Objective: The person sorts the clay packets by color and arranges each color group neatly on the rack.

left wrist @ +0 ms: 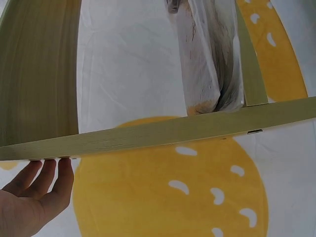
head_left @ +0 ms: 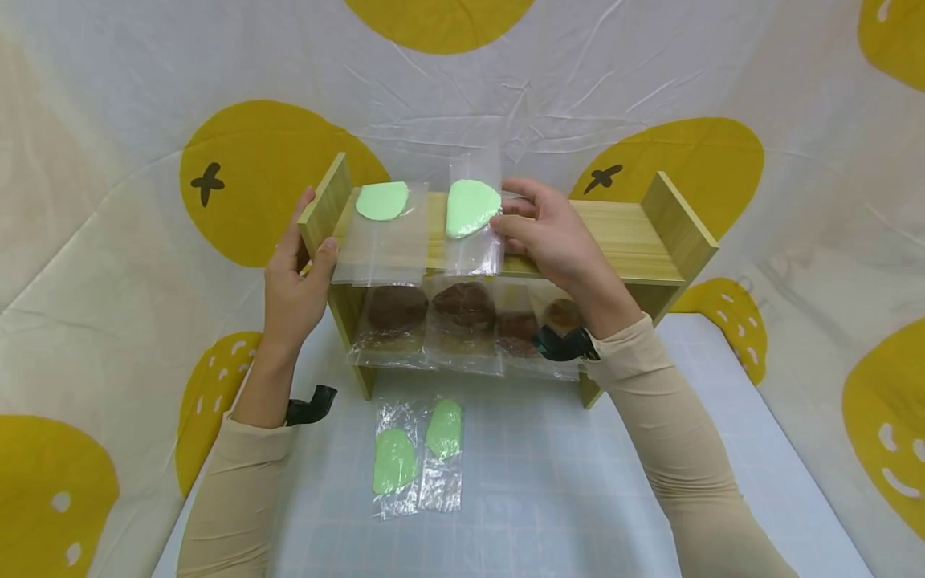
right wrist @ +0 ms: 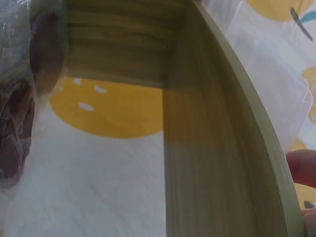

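Observation:
A small wooden shelf stands on the table. At its left side panel, my left hand grips the board, fingertips against the outer face and thumb at the inner edge. My right hand pinches the right edge of a clear plastic bag with a flat, rounded light-green piece in it. This bag stands upright over the middle of the top board. To its left, another bag with a green piece lies on the board, its lower end at the front edge.
Several clear bags with round brown pieces sit on the lower level, their ends overhanging the front. Two bags with green pieces lie on the pale checked table before the shelf. A patterned cloth hangs behind.

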Demonstrator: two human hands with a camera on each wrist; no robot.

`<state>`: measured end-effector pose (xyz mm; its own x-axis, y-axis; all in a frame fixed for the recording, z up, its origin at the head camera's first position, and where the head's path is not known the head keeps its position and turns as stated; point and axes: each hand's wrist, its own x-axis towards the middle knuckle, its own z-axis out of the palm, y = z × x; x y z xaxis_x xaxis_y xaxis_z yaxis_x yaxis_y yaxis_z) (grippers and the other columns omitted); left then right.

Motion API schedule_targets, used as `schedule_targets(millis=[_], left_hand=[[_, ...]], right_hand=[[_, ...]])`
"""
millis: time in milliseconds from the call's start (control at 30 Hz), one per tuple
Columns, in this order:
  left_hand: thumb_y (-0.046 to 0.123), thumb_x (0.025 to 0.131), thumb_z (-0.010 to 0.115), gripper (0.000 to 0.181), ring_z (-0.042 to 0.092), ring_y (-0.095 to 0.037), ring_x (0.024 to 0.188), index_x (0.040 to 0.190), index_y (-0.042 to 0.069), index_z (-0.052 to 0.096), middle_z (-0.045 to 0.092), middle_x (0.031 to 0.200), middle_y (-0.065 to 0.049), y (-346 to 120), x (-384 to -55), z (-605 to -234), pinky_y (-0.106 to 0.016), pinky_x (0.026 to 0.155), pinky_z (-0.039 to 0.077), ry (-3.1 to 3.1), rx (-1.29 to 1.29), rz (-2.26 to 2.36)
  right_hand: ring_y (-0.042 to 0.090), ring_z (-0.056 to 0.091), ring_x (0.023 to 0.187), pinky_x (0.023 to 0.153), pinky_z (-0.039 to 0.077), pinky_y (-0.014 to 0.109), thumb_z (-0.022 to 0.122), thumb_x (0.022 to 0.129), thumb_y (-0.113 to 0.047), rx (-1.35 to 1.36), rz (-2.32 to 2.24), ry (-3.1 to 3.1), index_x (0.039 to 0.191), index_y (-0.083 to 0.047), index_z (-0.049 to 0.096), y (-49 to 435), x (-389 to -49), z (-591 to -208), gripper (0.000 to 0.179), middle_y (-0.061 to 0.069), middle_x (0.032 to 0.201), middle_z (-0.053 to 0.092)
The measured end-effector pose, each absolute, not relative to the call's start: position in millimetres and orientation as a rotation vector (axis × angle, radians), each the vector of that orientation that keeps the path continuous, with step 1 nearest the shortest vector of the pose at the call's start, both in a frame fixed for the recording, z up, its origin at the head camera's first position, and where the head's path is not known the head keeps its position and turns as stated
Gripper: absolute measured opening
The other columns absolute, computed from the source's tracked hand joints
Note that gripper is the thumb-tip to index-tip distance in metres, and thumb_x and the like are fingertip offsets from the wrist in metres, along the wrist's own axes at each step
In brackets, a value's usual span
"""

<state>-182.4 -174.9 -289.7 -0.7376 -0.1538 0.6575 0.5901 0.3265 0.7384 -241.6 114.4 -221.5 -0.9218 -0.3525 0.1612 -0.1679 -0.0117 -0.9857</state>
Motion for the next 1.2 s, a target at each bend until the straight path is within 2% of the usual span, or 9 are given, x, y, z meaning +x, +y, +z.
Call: schedule_targets(millis=[333, 600, 833, 1067, 1200], left_hand=[[0.005, 0.101, 0.055, 0.055, 0.053, -0.029, 0.123, 0.154, 0.014, 0.042, 0.050, 0.147, -0.011, -173, -181, -290, -0.037, 0.102, 0.044, -1.949, -0.380, -1.471], [0.004, 0.101, 0.055, 0.055, 0.053, -0.030, 0.122, 0.154, 0.011, 0.041, 0.050, 0.147, -0.011, -172, -178, -288, -0.035, 0.100, 0.045, -1.943, -0.382, -1.481], [0.003, 0.101, 0.054, 0.055, 0.052, -0.030, 0.122, 0.154, 0.010, 0.040, 0.049, 0.147, -0.012, -171, -176, -288, -0.034, 0.100, 0.045, -1.947, -0.375, -1.481], [0.003, 0.101, 0.054, 0.055, 0.052, -0.031, 0.123, 0.154, 0.010, 0.041, 0.050, 0.147, -0.012, -172, -176, -288, -0.036, 0.101, 0.044, -1.949, -0.367, -1.474], [0.004, 0.101, 0.055, 0.055, 0.052, -0.030, 0.123, 0.154, 0.011, 0.041, 0.050, 0.147, -0.012, -173, -176, -287, -0.035, 0.101, 0.045, -1.946, -0.368, -1.480]], right_hand=[[0.027, 0.060, 0.112, 0.082, 0.054, 0.030, 0.063, 0.095, -0.003, -0.591, -1.934, 2.349, 0.145, 0.005, 0.045, 119, -239, -223, 0.054, 0.019, 0.134, 0.056], [0.027, 0.062, 0.113, 0.093, 0.049, 0.037, 0.065, 0.096, -0.010, -0.684, -1.758, 2.672, 0.134, 0.003, 0.059, 125, -233, -225, 0.041, 0.016, 0.131, 0.062], [0.025, 0.061, 0.114, 0.096, 0.046, 0.037, 0.065, 0.097, -0.014, -0.704, -1.766, 2.798, 0.131, 0.001, 0.062, 132, -227, -227, 0.037, 0.012, 0.133, 0.061], [0.026, 0.063, 0.108, 0.092, 0.049, 0.030, 0.063, 0.096, -0.004, -0.820, -2.068, 2.567, 0.129, 0.005, 0.060, 138, -206, -229, 0.034, 0.024, 0.121, 0.063], [0.032, 0.064, 0.104, 0.088, 0.053, 0.033, 0.061, 0.096, 0.003, -0.932, -2.095, 2.479, 0.130, 0.007, 0.058, 143, -190, -234, 0.034, 0.029, 0.119, 0.062]])
